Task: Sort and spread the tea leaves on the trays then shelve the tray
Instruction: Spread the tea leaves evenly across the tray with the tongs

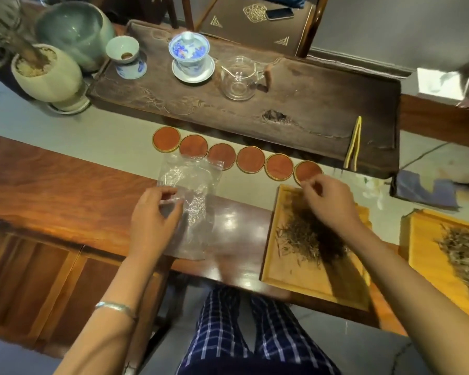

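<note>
Tea leaves (303, 238) lie in a loose heap of thin pale and dark strands on a shallow light-wood tray (295, 277) at 4 o'clock from the frame centre, resting on the near edge of a polished reddish wooden table (65, 182). Right hand (329, 197) is poised over the tray's far end, above the heap, its fingers curled with thumb and fingertips drawn together; whether any leaf is pinched between them cannot be told. Left hand (153, 216), at 8 o'clock from centre, has its fingers bent and grips the near left part of a crumpled clear plastic bag (191, 196) that lies flat on the table; a silver bangle (115, 307) circles that forearm. A second, yellower tray (428, 255) with more pale leaves sits well apart at 3 o'clock, cut off by the frame edge. Beyond the bag and tray, six round red coasters (251, 159) with gold rims form a touching row running from 11 to 2 o'clock. Behind them stands a dark carved tea board (282, 104) carrying a small white cup (123, 50) on a blue-and-white stand, a blue-and-white lidded gaiwan (189, 48) on its saucer, a glass pitcher (238, 77), and yellow tongs (354, 143) at its right end. At 10 o'clock are a potted plant (42, 73) and a celadon jar (75, 31). Blue checked trousers (244, 331) show at 6 o'clock.
</note>
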The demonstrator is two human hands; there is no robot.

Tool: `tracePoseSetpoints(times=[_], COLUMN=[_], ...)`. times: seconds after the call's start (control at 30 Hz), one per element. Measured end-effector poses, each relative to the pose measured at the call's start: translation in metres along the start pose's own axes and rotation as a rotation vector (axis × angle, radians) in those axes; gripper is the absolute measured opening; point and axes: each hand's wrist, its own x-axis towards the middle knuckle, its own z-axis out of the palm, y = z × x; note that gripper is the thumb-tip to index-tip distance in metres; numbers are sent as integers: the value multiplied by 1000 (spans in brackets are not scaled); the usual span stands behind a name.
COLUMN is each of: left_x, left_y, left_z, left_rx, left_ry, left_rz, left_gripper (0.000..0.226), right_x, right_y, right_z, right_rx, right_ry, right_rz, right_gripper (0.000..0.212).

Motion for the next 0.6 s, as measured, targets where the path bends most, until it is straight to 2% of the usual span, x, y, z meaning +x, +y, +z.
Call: tracePoseSetpoints(times=[0.1, 0.2, 0.37, 0.43, 0.6], left_x=[-12, -29, -54, -61, -73], left_y=[43, 80, 107, 106, 96], left_z=[38, 83, 136, 147, 154], left_rx=[-166, -247, -259, -241, -137], left_ry=[-113, -203, -242, -252, -157], left_rz=[84, 86, 45, 24, -2], left_gripper=[20, 17, 12, 13, 24], right_x=[28, 61, 106, 118, 130], right_y=[48, 81, 101, 103, 109], right_z=[-47, -74, -81, -76, -70], right_rx=[-78, -307, -579, -668, -848], right_ry=[104, 141, 19, -37, -107], right_rz=[-26, -94, -273, -367, -646], right_gripper=[17, 19, 61, 67, 34])
